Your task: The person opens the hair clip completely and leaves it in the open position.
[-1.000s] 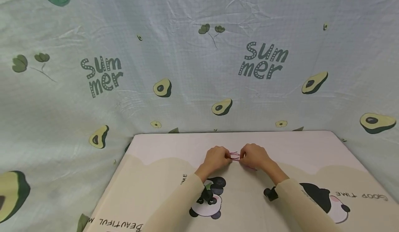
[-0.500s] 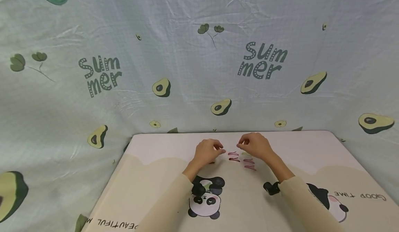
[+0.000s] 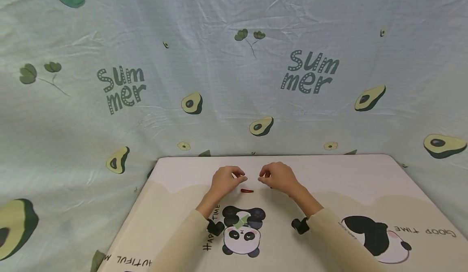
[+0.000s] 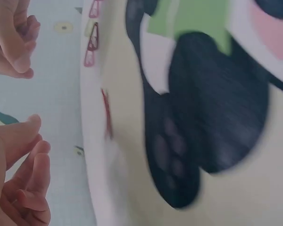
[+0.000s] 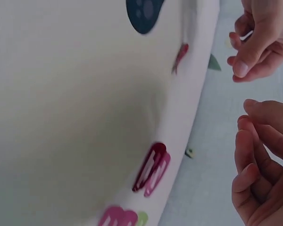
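A red snap hair clip (image 3: 247,191) lies on the padded top, just nearer the wearer than the space between the hands. My left hand (image 3: 224,180) hovers behind and left of it, thumb and fingers loosely bent with nothing between them. Opposite it, my right hand (image 3: 279,178) hangs in a similar pose, its fingertips apart from the left ones and holding nothing. In the right wrist view a dark red hair clip (image 5: 149,165) lies alongside a pink hair clip (image 5: 159,175). Farther down are another pink clip (image 5: 117,217) and a green clip (image 5: 142,219), both cut by the frame edge.
The pale tabletop (image 3: 175,215) carries printed pandas (image 3: 242,239) and lettering. Its far edge meets a hanging cloth (image 3: 219,69) with avocado prints. A black wrist camera mount (image 3: 215,227) sits at the left sleeve, another mount (image 3: 300,225) at the right.
Both hands were at the paired clips, then let go and rose apart. Since then they have shifted left, over the single red clip; the right hand now covers most of the other clips.
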`<state>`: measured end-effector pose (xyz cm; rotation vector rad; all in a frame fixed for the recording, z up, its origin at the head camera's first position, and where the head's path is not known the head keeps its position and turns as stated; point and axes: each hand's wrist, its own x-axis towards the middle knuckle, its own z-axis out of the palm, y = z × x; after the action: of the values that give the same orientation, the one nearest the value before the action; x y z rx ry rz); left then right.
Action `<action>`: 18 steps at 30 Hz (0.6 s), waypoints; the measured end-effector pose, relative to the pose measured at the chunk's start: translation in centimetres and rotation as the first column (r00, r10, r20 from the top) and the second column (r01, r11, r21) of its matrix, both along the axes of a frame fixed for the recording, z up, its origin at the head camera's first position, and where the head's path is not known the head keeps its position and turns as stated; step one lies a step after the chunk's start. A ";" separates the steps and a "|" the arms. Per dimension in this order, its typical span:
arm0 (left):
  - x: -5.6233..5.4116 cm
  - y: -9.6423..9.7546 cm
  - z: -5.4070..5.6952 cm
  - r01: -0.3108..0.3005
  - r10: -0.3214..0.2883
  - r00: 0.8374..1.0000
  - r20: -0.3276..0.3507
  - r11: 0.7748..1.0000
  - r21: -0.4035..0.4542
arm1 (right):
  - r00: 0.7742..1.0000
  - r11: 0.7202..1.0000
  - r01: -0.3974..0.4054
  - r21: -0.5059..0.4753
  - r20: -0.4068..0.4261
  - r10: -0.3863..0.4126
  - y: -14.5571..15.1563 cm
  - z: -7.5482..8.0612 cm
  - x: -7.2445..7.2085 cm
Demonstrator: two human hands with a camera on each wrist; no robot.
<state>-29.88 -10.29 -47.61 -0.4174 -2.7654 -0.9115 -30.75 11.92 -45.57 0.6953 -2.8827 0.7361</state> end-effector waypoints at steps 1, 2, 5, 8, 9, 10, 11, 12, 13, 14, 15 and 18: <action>0.1 -0.2 -0.2 0.004 -0.004 1.000 0.000 1.000 0.001 | 1.000 1.000 -0.006 0.008 0.005 0.006 -0.4 -0.3 0.0; 0.2 -0.5 -0.3 0.007 -0.007 1.000 0.002 1.000 0.001 | 1.000 1.000 -0.013 0.016 0.009 0.013 -0.8 -0.5 0.1; 0.5 -1.0 -0.7 0.029 -0.029 0.999 0.022 1.000 0.001 | 0.999 0.999 -0.034 0.037 0.038 0.032 -1.8 -1.3 0.2; 0.7 -1.3 -1.0 0.054 -0.054 0.997 0.052 0.999 -0.002 | 0.996 0.996 -0.054 0.064 0.070 0.050 -2.7 -1.9 0.3; 0.8 -1.4 -1.2 0.062 -0.062 0.996 0.064 0.998 -0.001 | 0.996 0.996 -0.057 0.075 0.076 0.052 -2.9 -2.1 0.3; 0.9 -1.5 -1.3 0.067 -0.066 0.995 0.077 0.998 -0.002 | 0.996 0.995 -0.058 0.087 0.077 0.051 -3.1 -2.2 0.3; 0.9 -1.6 -1.4 0.070 -0.069 0.994 0.086 0.998 -0.006 | 0.996 0.993 -0.058 0.098 0.076 0.050 -3.3 -2.4 0.3; 1.0 -1.7 -1.6 0.069 -0.068 0.992 0.105 0.998 -0.004 | 0.996 0.993 -0.055 0.108 0.078 0.047 -3.5 -2.5 0.3; 1.0 -1.7 -1.7 0.068 -0.066 0.990 0.122 0.998 -0.007 | 0.996 0.992 -0.047 0.117 0.080 0.038 -3.7 -2.6 0.3; 1.0 -1.8 -1.8 0.068 -0.066 0.989 0.133 0.998 -0.014 | 0.996 0.991 -0.040 0.127 0.081 0.030 -3.8 -2.7 0.3; 1.0 -1.8 -2.0 0.069 -0.065 0.987 0.144 0.997 -0.020 | 0.996 0.991 -0.033 0.134 0.088 0.021 -3.9 -2.8 0.3; 1.0 -1.9 -2.4 0.075 -0.066 0.985 0.159 0.996 -0.055 | 0.994 0.990 -0.016 0.137 0.113 0.000 -4.0 -3.1 0.4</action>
<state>-28.92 -12.16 -50.02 -0.4754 -2.9454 -0.9151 -30.34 7.95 -48.66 0.7021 -3.0591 0.5993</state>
